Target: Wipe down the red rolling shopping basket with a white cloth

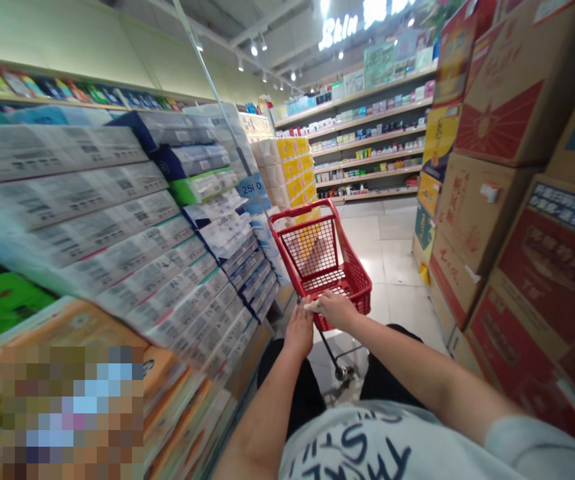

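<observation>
A red shopping cart (351,261) was found directly ahead of both hands, its near end just beyond the fingertips and its basket stretching away from them. The left hand (299,331) and the right hand (336,311) are held close together with fingers bent narrow; a small pale item (312,306) is seen between their fingertips, though which hand grips it cannot be told. To the left of the left hand, the side is lined by stacked wrapped packs (132,227), with orange packs (167,363) placed lower and nearer. To the right of the right hand, the way is bounded by piled cartons (490,200). Ahead of the hands, past the cart's left side, yellow-fronted packs (300,170) are stacked, and stocked shelving (367,143) is set across the far end. Pale floor tiles (392,250) are exposed between cart and cartons. The view left of the hands is crossed by a thin slanting pole (212,77). The near end of the cart is partly covered by the hands, and contact with it cannot be confirmed. The lit sign (360,23) is cut off above, the nearest cartons are cropped at the right, and most small print is blurred. Part of the orange packs is obscured by coarse pixelation.
</observation>
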Demonstrator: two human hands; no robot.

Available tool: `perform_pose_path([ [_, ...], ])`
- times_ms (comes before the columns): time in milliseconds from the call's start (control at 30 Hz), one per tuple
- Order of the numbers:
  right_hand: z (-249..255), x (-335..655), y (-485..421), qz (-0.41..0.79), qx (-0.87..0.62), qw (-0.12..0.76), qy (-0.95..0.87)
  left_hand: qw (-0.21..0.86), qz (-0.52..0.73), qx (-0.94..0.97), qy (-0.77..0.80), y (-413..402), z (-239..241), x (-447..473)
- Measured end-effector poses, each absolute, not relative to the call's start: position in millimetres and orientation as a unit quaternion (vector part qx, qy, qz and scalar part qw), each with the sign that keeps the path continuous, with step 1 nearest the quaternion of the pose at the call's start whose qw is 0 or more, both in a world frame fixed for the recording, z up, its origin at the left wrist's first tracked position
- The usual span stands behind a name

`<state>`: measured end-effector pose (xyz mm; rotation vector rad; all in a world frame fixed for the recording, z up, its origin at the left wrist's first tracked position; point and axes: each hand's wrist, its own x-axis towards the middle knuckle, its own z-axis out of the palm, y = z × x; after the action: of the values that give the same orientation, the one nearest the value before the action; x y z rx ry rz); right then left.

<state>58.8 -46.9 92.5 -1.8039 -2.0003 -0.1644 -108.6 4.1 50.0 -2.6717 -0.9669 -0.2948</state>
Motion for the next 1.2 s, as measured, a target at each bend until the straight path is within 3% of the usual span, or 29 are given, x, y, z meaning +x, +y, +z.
perform_pose_path([
  [133, 89.6, 48.9, -47.8, -0.088, -0.613, 0.237, -0.749, 0.151, -0.099, -0.918, -0.352, 10.3, 47.3, -114.5],
  [367, 89.5, 55.2, -44.1, -0.056, -0.638, 0.181, -0.746, 0.157, -0.136, -0.914, -0.348, 11.4, 47.8, -109.6],
  [1200, 70.1, 76.5, -52.5, -0.083, -0.629, 0.236, -0.736, 0.187, -0.137, -0.877, -0.421, -11.5, 46.9, -79.9],
])
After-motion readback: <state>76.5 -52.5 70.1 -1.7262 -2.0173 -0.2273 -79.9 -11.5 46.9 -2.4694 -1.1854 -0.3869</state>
